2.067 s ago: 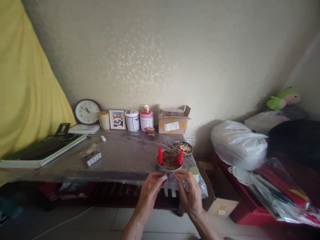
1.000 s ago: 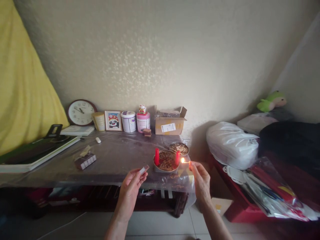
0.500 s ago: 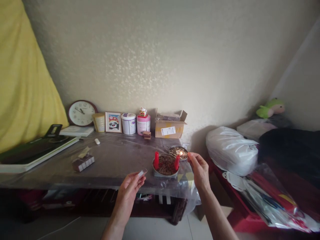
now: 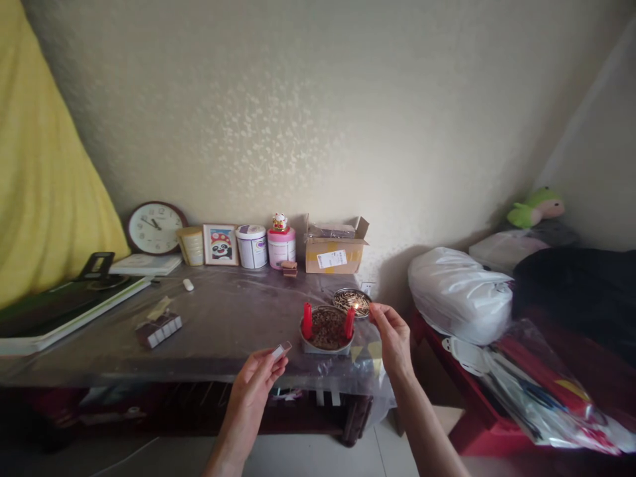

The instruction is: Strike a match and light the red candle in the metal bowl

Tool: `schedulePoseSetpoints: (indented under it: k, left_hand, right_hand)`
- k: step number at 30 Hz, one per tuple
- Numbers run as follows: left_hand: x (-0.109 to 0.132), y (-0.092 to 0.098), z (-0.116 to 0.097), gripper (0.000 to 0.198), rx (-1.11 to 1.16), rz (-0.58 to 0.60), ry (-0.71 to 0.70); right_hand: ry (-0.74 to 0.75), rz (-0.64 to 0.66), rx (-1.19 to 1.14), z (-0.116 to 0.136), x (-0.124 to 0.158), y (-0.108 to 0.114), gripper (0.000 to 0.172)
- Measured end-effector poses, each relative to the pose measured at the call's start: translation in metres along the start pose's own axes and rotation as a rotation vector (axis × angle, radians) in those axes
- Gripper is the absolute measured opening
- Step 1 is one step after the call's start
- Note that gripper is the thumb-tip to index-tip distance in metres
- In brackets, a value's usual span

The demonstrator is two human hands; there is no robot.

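My left hand (image 4: 261, 377) is closed around a small matchbox (image 4: 281, 351) in front of the table's edge. Between finger and thumb, my right hand (image 4: 392, 331) pinches a lit match (image 4: 358, 307), its small flame close beside the right-hand red candle (image 4: 350, 323). That candle and another red candle (image 4: 307, 321) stand upright in a metal tin (image 4: 326, 348) filled with dark grains. Behind the tin sits a round dish (image 4: 342, 293) of used matchsticks. Whether the flame touches the candle's wick I cannot tell.
Left on the plastic-covered table (image 4: 223, 324) lies a pack of matchboxes (image 4: 159, 328). Along the wall stand a clock (image 4: 156, 228), a panda picture (image 4: 221, 245), canisters (image 4: 252, 246) and an open cardboard box (image 4: 334, 255). White bags (image 4: 457, 295) are at the right.
The lit match has moved slightly left, nearer the right-hand candle, and its flame looks smaller. My left hand keeps hold of the matchbox. The view has shifted a little.
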State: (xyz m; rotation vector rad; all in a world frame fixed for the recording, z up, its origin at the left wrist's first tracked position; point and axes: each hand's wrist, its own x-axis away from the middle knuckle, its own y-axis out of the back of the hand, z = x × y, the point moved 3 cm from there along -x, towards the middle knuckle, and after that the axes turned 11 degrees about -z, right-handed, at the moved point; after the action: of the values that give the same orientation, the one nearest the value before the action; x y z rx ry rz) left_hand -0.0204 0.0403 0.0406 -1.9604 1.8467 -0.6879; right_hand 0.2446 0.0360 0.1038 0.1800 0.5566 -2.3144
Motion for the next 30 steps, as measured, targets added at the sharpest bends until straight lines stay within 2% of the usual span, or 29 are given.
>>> schedulePoseSetpoints:
  k: [30]
  left_hand:
    - [0.0016,0.0034,-0.0026,0.032,-0.014,-0.017,0.004]
  right_hand:
    - [0.006,-0.019,0.020,-0.0094,-0.0011,-0.0072,0.028]
